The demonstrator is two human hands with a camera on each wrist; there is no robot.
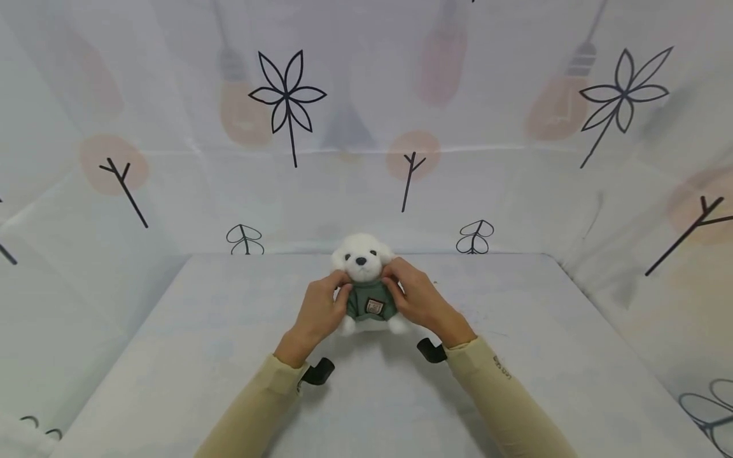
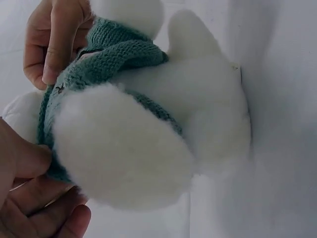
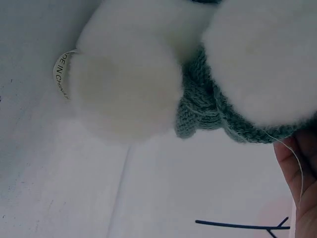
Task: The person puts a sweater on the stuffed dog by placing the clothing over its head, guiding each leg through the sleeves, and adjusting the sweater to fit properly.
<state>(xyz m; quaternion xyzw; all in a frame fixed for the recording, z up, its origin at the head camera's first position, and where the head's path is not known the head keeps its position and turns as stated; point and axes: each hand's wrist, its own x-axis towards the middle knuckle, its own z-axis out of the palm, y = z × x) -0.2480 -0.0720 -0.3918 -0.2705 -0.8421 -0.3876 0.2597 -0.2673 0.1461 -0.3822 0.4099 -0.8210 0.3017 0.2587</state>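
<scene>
A white plush dog [image 1: 361,248] sits upright on the table, facing me, in a green knit sweater [image 1: 357,300] with a small square patch [image 1: 375,306]. My left hand [image 1: 317,310] pinches the sweater at one shoulder, just below the head. At the other shoulder my right hand [image 1: 420,298] pinches the knit in the same way. Thumb and curled fingers show at the fabric in the left wrist view, beside a fluffy white paw [image 2: 121,146]. A paw [image 3: 267,54] covers part of the grip in the right wrist view, where a loose thread [image 3: 299,168] trails across fingers.
The white table [image 1: 229,356] stretches around the toy, with a printed cloth wall [image 1: 355,203] close behind it. A printed tag [image 3: 61,74] sticks out from the dog's lower body. Black wrist-camera mounts [image 1: 318,371] extend inward from the sleeves.
</scene>
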